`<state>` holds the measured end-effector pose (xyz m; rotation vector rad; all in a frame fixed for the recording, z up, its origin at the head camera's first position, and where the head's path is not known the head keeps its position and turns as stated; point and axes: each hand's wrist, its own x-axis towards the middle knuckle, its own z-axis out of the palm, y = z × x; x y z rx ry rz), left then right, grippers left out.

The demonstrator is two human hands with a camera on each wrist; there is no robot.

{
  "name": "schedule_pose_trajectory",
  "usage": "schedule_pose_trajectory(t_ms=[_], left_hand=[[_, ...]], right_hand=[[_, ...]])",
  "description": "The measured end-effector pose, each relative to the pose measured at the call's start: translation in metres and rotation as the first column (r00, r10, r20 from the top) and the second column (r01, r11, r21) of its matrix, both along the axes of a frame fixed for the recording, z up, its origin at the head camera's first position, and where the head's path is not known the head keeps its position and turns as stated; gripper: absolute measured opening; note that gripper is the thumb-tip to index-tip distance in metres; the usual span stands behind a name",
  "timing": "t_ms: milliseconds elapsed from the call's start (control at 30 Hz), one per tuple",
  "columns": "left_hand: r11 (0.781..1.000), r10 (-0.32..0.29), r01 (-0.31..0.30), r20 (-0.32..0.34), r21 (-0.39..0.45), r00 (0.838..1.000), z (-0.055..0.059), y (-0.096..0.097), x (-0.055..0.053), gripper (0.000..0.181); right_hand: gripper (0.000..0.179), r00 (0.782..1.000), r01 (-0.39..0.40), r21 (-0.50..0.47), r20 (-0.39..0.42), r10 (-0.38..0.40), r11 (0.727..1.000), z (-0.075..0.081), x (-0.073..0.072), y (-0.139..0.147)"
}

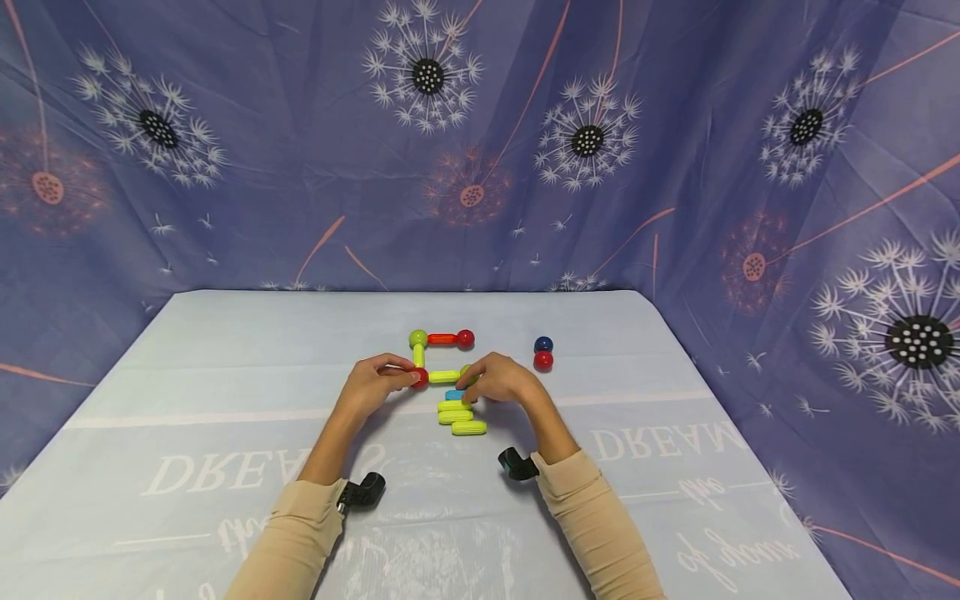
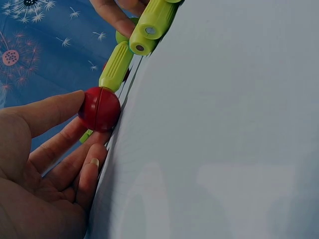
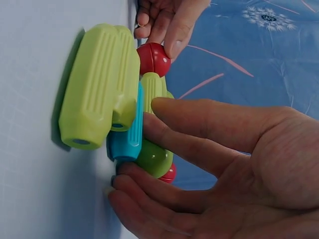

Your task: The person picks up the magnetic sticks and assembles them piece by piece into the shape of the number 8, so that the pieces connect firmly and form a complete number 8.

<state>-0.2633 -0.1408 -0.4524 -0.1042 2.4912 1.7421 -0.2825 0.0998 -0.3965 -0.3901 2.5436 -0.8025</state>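
Observation:
My left hand (image 1: 375, 385) pinches a red ball (image 2: 99, 108) between thumb and fingers, at the corner of a joined ball-and-rod figure. From this ball a yellow-green rod (image 1: 443, 377) runs right to a green ball (image 3: 153, 160), and another rod (image 1: 418, 356) runs away to a second green ball (image 1: 417, 338). A red rod (image 1: 442, 339) links that to another red ball (image 1: 466, 338). My right hand (image 1: 497, 379) lies around the near green ball and a blue rod (image 3: 130, 134), its fingers loosely spread and fingertips right beside both.
Several loose yellow-green rods (image 1: 468, 427) lie beside the blue rod, nearest my body. To the right, a dark blue ball (image 1: 543, 344) and a red ball (image 1: 543, 362) sit together. The pale table cloth (image 1: 247, 350) meets a purple patterned curtain (image 1: 480, 242) at the back.

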Motion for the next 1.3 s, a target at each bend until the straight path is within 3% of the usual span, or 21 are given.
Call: schedule_pose_trajectory(t_ms=[633,1000,1300], left_hand=[[1.000,0.000,0.000,0.000,-0.009,1.000,0.001,0.001,0.001,0.035],[1.000,-0.008,0.008,-0.011,0.002,1.000,0.001,0.001,0.001,0.034],[1.000,-0.008,0.008,-0.014,0.002,1.000,0.001,0.001,0.001,0.033]], right_hand=[[0.025,0.999,0.044,0.008,0.004,-0.044,0.999,-0.005,0.001,-0.006],[0.015,0.997,0.082,0.021,0.003,-0.082,0.996,-0.007,0.000,-0.010],[0.015,0.996,0.089,-0.047,-0.008,-0.090,0.995,-0.005,0.001,-0.008]])
